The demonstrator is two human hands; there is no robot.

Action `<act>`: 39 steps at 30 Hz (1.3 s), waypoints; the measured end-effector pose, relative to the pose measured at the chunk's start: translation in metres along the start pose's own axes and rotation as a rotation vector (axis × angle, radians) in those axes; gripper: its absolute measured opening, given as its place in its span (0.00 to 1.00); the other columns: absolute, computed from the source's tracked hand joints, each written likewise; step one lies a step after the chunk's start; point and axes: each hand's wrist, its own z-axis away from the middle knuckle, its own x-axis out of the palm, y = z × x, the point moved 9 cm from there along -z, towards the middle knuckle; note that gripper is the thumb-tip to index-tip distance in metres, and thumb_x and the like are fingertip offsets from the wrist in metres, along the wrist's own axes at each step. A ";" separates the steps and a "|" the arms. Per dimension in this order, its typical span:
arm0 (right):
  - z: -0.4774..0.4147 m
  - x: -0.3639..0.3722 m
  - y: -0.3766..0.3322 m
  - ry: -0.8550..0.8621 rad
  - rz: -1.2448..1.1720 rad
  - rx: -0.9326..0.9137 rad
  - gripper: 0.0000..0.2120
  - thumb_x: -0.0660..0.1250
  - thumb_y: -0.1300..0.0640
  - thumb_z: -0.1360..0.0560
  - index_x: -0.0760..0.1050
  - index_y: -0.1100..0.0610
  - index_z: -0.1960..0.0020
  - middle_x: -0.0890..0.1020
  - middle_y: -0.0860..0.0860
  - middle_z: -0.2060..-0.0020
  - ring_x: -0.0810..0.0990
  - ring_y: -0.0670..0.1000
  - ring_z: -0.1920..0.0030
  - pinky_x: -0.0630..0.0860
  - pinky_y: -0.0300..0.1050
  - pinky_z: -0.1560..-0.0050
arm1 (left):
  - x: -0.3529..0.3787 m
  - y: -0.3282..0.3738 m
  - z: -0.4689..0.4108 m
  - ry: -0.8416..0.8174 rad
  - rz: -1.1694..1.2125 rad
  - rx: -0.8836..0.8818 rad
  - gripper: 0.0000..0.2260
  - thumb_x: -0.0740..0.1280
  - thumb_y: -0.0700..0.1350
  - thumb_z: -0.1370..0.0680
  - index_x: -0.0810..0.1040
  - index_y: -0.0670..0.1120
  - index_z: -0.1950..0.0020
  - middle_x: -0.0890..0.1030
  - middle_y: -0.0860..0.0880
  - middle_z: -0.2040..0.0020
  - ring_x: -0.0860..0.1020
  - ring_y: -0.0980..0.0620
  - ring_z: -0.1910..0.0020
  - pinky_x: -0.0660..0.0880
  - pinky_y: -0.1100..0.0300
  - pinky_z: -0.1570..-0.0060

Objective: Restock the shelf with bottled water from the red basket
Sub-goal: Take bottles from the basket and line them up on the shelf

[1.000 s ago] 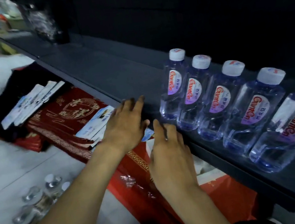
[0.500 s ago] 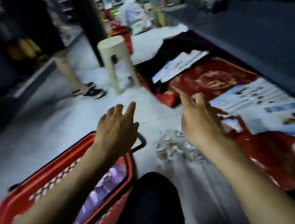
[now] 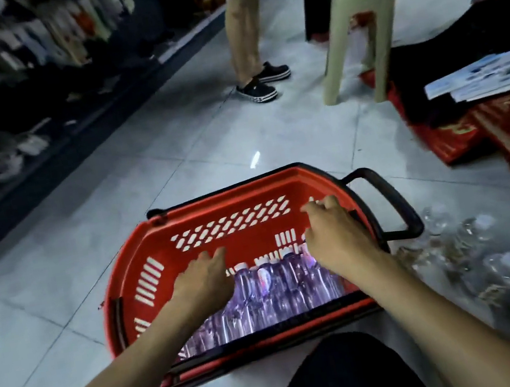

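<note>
A red basket [image 3: 219,229] sits on the pale tiled floor [image 3: 115,216], and the water bottles [image 3: 274,295] lie packed in its bottom. Both hands are reaching down into it. The left hand [image 3: 204,281] is flat and open just above the bottles, holding nothing. The right hand [image 3: 334,234] has its fingers curled near the bottle tops by the basket's right wall, but I cannot tell if it grips one. A pale stool [image 3: 358,30] stands farther off.
</note>
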 end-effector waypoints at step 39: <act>-0.040 0.259 0.036 -0.843 -0.128 0.466 0.49 0.75 0.51 0.29 0.47 0.59 0.20 0.63 0.59 0.24 0.67 0.61 0.27 0.67 0.53 0.28 | 0.182 -0.055 -0.027 -0.706 1.336 -0.585 0.14 0.75 0.40 0.37 0.78 0.37 0.55 0.83 0.41 0.53 0.79 0.44 0.51 0.77 0.54 0.55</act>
